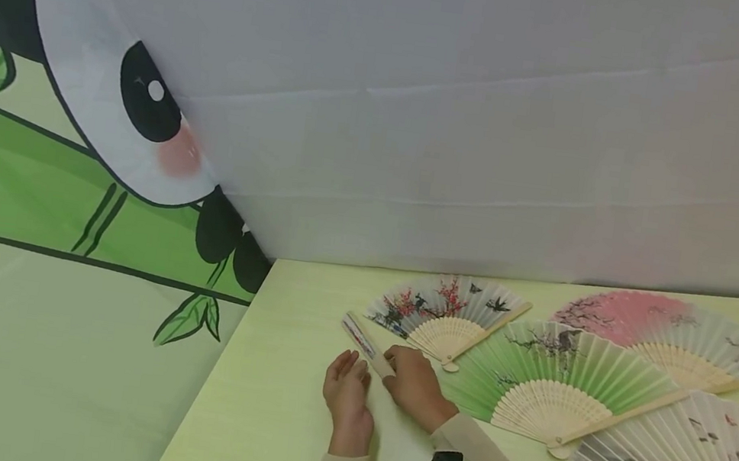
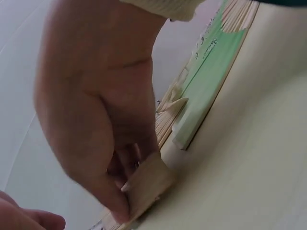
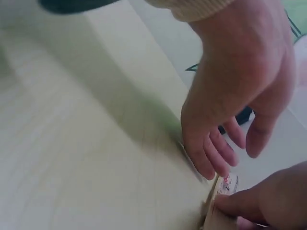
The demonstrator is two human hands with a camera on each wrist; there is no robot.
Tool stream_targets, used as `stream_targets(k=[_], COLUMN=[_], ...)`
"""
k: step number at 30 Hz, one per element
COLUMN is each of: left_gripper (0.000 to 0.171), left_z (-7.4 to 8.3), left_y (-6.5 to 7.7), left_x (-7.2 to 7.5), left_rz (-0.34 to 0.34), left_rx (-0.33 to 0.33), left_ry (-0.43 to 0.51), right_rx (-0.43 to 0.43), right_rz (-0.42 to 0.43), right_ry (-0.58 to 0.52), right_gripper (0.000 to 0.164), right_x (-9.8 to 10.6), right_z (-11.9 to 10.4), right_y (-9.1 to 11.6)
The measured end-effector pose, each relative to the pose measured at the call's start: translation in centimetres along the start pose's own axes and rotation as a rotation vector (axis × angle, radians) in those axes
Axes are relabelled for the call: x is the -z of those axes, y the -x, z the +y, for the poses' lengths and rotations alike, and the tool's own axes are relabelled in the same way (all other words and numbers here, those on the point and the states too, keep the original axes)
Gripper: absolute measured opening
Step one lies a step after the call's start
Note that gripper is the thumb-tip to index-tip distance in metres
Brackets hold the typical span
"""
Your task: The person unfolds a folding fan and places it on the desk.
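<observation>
A folded hand fan (image 1: 363, 340) with wooden ribs and a printed edge lies slantwise over the table. My right hand (image 1: 416, 386) pinches its near wooden end between thumb and fingers, as the left wrist view shows with the fan's wooden guard (image 2: 151, 184). Beside the fan, on its left, is my left hand (image 1: 347, 397), fingers loosely bent and thumb apart. In the right wrist view, the left hand's fingertips (image 3: 207, 170) are right by the fan's printed part (image 3: 229, 182), holding nothing.
Spread fans lie to the right: a grey one with red blossoms (image 1: 446, 309), a green one (image 1: 553, 368), a pink and white one (image 1: 669, 329) and a white and grey one (image 1: 695, 455). A white cloth wall (image 1: 455, 156) rises behind the table (image 1: 269, 372).
</observation>
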State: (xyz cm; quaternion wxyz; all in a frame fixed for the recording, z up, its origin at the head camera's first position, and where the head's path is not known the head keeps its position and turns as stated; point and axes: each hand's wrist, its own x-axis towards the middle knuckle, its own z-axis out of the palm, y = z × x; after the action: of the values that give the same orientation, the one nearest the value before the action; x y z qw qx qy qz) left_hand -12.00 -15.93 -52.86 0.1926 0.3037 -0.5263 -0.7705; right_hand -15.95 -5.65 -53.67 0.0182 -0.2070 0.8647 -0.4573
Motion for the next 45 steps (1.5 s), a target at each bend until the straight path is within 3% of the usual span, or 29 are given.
stream_targets(k=[4,10,16,26,37,45], left_gripper=[0.045,0.050,0.041,0.030,0.027,0.034], left_z=[-0.5,-0.6,-0.5,-1.4,-2.5,-2.7], left_y=[0.2,0.7,1.0,2.2,3.5,3.8], left_x=[-0.3,-1.0,-2.1,-4.1,-5.1,-5.0], left_rz=[-0.049,-0.214,-0.405,-0.557,-0.527,-0.442], left_rx=[0.013,0.027,0.014,0.013,0.018,0.012], left_ry=[-0.026,-0.128,-0.232,-0.248,-0.203,-0.081], right_rx=[-0.111,-0.230,-0.247,-0.268,-0.415,-0.462], right_rz=[0.014,0.020,0.032,0.088,0.193,0.282], right_ry=[-0.072,-0.268,-0.374,-0.434,-0.682,-0.727], right_gripper=[0.019,0.025,0.025,0.025,0.032,0.039], right_x=[1.0,3.5,5.7,8.0,9.0,9.4], right_z=[0.9,1.2,1.2,2.4,3.2,3.3], right_y=[0.5,2.3,3.7,5.0,6.1,6.4])
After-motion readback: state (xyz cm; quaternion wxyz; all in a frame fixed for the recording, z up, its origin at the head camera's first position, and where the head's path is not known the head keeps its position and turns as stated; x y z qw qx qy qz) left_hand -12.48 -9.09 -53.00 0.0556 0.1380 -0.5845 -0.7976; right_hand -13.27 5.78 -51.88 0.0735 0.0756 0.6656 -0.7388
